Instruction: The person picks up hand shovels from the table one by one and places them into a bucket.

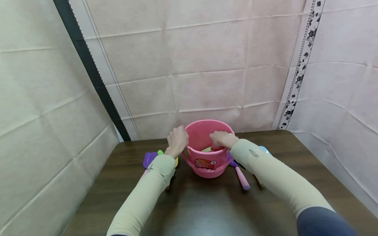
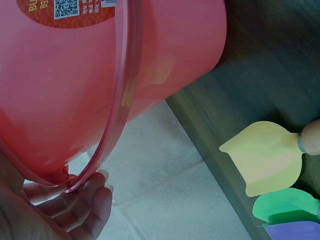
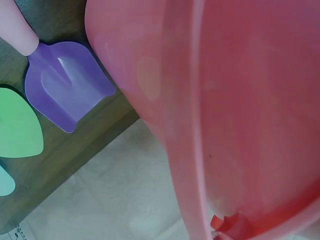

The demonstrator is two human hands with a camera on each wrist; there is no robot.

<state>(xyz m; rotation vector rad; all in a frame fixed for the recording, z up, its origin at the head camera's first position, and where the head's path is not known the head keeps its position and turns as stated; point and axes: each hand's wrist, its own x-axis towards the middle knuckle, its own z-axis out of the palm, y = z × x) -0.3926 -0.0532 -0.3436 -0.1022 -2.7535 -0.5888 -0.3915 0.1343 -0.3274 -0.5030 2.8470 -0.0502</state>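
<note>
A: Where does the pink bucket stand?
B: Upright on the table, near the middle of the far edge. Its pink handle hangs down across the near side, where a red label is stuck.

A: And the left hand?
B: It grips the rim at the bucket's left side, fingers curled beneath it right by the joint of the handle.

A: The right hand?
B: It reaches over the right part of the rim, down into the mouth. Its fingertips are hidden, so whether they pinch anything cannot be told; the right wrist view shows only bucket and tools. Just beside that hand, something pale green shows inside, too covered to identify.

A: What lies towards the table's left edge?
B: A yellow shovel with a wooden handle is nearest the bucket, then a green tool, then a purple scoop furthest out.

A: Towards the right edge?
B: A purple shovel with a pink grip lies just beside the bucket. Past it come a green blade and a light blue tool, nearer the far right corner and partly behind the right sleeve.
</note>
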